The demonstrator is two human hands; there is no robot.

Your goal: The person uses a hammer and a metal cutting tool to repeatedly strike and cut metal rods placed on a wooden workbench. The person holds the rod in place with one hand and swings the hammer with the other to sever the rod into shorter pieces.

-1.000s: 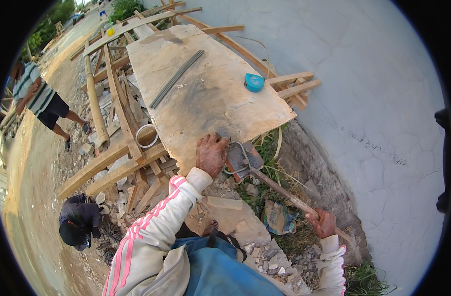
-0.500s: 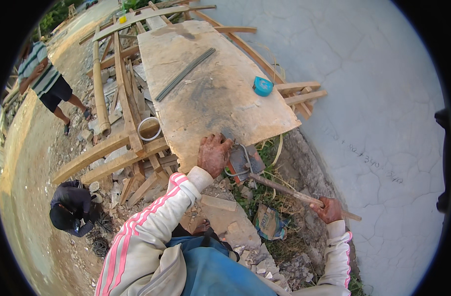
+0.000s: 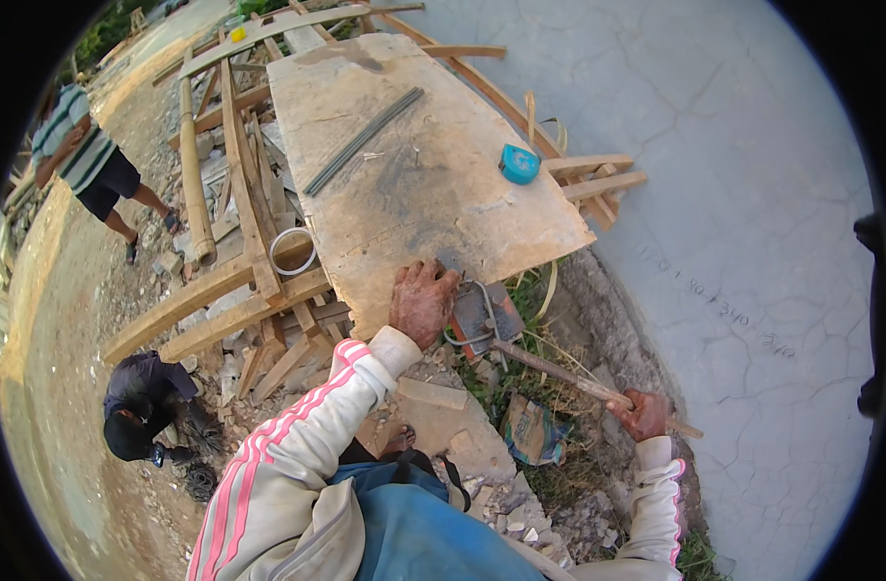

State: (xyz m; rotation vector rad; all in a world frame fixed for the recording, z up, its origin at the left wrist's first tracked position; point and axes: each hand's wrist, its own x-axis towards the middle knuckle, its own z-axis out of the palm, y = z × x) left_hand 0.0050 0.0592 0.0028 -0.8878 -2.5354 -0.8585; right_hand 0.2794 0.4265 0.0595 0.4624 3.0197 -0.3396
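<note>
Item: long-handled bending tool (image 3: 559, 373), rusty steel head with a wooden handle running near-right from the near edge of the worktop (image 3: 424, 184).

Left hand (image 3: 422, 302): pressing down, fingers curled, on the tool's head (image 3: 482, 315) and a loop of steel wire (image 3: 462, 334) at the near worktop edge; whether it is gripping the wire or only bracing cannot be told.

Right hand (image 3: 641, 414): clenching around the handle close to its far-out end, well apart from the head.

Handling, as judged: the head is looking heavy and stiff, the handle rigid and rough, unlikely to be slipping; the wire is looking springy and may be kicking back. The best hold appears to be far out on the handle for leverage, with the other hand steadying the head.

Also on the worktop: grey steel bar (image 3: 364, 140) lying far-left, blue tape measure (image 3: 519, 164) at the right edge.

Nearby: rubble (image 3: 443, 426) below, a crouching person (image 3: 143, 407) near-left, a standing person (image 3: 90, 165) far-left.
</note>
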